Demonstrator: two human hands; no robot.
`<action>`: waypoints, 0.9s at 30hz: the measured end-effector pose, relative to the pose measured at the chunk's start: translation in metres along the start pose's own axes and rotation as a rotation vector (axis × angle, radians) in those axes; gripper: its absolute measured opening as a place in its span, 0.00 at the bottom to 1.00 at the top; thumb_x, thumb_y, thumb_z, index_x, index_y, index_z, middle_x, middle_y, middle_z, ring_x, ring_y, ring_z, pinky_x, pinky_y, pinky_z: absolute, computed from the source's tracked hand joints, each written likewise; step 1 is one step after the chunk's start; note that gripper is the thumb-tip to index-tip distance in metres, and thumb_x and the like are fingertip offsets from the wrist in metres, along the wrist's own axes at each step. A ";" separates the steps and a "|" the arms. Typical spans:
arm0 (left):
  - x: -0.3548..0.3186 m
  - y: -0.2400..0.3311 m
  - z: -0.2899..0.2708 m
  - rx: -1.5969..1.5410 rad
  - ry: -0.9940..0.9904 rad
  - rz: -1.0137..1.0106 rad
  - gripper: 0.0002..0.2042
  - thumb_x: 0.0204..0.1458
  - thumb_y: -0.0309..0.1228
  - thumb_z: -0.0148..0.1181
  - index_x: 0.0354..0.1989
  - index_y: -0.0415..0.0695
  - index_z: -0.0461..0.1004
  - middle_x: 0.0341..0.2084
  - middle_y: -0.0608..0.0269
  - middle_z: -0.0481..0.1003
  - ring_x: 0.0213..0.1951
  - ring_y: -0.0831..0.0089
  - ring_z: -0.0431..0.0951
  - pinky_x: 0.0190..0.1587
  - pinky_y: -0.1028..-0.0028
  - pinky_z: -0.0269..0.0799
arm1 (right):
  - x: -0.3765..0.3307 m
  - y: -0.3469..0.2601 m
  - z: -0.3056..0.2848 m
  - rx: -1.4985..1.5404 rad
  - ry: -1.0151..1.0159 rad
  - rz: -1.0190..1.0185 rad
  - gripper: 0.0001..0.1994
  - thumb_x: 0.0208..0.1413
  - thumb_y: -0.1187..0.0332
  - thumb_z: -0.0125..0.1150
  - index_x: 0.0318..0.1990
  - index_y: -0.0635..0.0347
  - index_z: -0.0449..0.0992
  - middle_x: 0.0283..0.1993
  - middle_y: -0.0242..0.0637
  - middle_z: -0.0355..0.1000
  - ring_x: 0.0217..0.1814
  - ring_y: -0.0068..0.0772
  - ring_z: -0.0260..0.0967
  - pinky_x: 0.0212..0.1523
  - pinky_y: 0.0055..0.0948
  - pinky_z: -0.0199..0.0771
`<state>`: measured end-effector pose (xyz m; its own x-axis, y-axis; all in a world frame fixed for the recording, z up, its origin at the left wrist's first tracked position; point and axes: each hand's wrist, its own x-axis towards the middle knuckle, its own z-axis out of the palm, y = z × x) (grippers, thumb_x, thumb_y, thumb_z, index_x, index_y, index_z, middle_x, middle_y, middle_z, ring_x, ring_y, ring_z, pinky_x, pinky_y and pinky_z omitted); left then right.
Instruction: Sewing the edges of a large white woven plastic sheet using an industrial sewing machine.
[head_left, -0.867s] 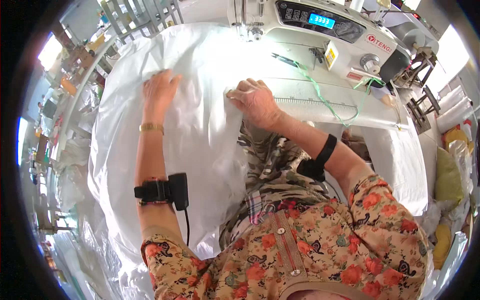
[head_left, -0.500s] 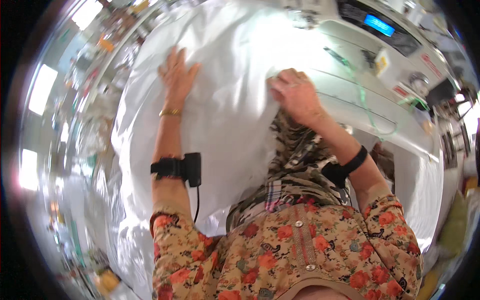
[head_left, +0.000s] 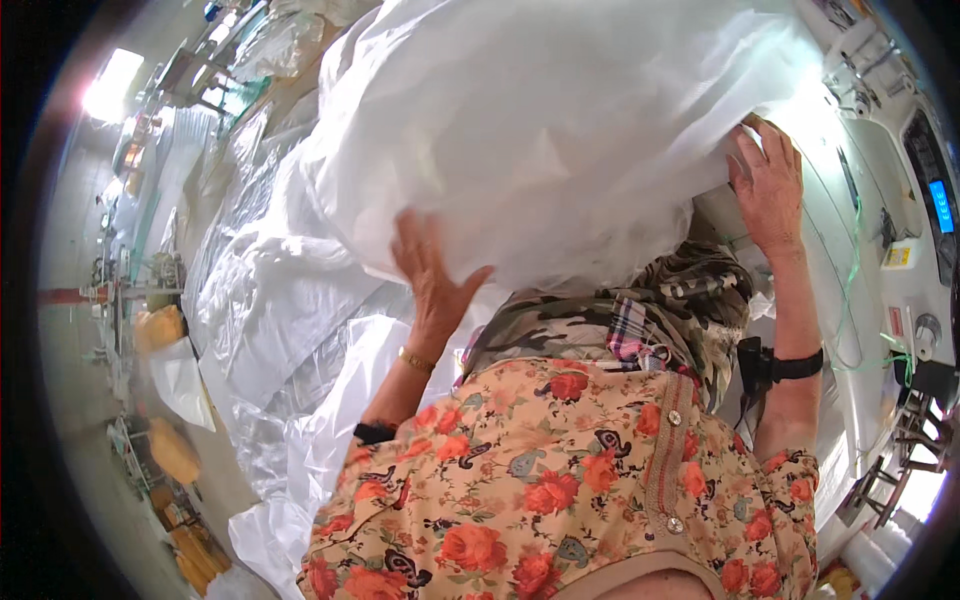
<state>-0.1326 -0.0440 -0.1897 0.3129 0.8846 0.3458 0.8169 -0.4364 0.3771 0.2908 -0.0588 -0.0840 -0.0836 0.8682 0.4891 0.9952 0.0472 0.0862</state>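
- Head view: a big bundle of white fabric (head_left: 560, 130) fills the upper middle of the picture, bulging up over the tabletop (head_left: 845, 300) in front of you.
- Your left hand (head_left: 432, 275) presses against the lower left underside of the fabric, palm up toward it, with the fingers (head_left: 410, 232) spread open and blurred; they lie against the cloth rather than pinching it, as far as the blur lets you tell.
- Your right hand (head_left: 768, 185) lies on the right edge of the same fabric, fingers (head_left: 775, 140) stretched out flat and slightly apart, touching the cloth where it meets the tabletop.
- You wear a gold bracelet (head_left: 415, 360) on the left wrist and a black strap (head_left: 785, 367) on the right forearm.
- The white sewing machine (head_left: 915, 190) stands just right of your right hand, with a lit blue display (head_left: 941, 207) on its front.
- A thin green thread (head_left: 855, 290) runs down the tabletop beside your right forearm.
- More white fabric (head_left: 270, 300) lies in loose heaps to your left, below and beside the lifted bundle.
- Orange-yellow bundles (head_left: 160, 328) sit well off to the far left.
- Your flowered top (head_left: 560, 490) fills the lower middle, with camouflage-patterned cloth (head_left: 620, 300) on your lap, right under the white fabric.
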 end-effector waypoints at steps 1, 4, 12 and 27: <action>-0.019 -0.015 0.006 -0.012 0.002 -0.167 0.53 0.41 0.44 0.73 0.71 0.43 0.42 0.70 0.41 0.41 0.72 0.48 0.37 0.69 0.47 0.35 | -0.001 0.000 0.002 -0.020 -0.006 -0.008 0.17 0.52 0.71 0.60 0.51 0.57 0.73 0.56 0.39 0.66 0.61 0.45 0.60 0.61 0.42 0.60; -0.066 -0.044 0.020 -0.093 0.094 -0.454 0.53 0.43 0.41 0.73 0.71 0.44 0.39 0.70 0.41 0.43 0.72 0.50 0.40 0.69 0.49 0.38 | 0.001 -0.005 -0.001 -0.018 -0.031 -0.041 0.18 0.52 0.71 0.60 0.52 0.57 0.72 0.57 0.41 0.65 0.63 0.45 0.59 0.62 0.43 0.59; -0.028 -0.098 0.058 -0.872 -0.279 -1.082 0.25 0.51 0.38 0.66 0.53 0.42 0.65 0.34 0.64 0.77 0.37 0.75 0.78 0.29 0.76 0.73 | 0.004 -0.013 0.031 -0.014 -0.065 -0.259 0.19 0.50 0.68 0.60 0.52 0.52 0.75 0.56 0.41 0.66 0.64 0.44 0.57 0.67 0.49 0.52; 0.588 -0.043 -0.250 0.607 0.214 0.640 0.24 0.61 0.44 0.48 0.58 0.38 0.67 0.58 0.48 0.67 0.57 0.57 0.69 0.62 0.62 0.60 | -0.040 -0.060 0.004 0.458 0.068 -0.060 0.10 0.53 0.74 0.58 0.43 0.56 0.72 0.48 0.33 0.73 0.53 0.35 0.70 0.67 0.45 0.57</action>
<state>-0.1052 0.4543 0.2124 0.7476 0.4273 0.5084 0.6518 -0.6188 -0.4384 0.2343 -0.0946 -0.1123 -0.1300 0.8237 0.5520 0.9073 0.3234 -0.2688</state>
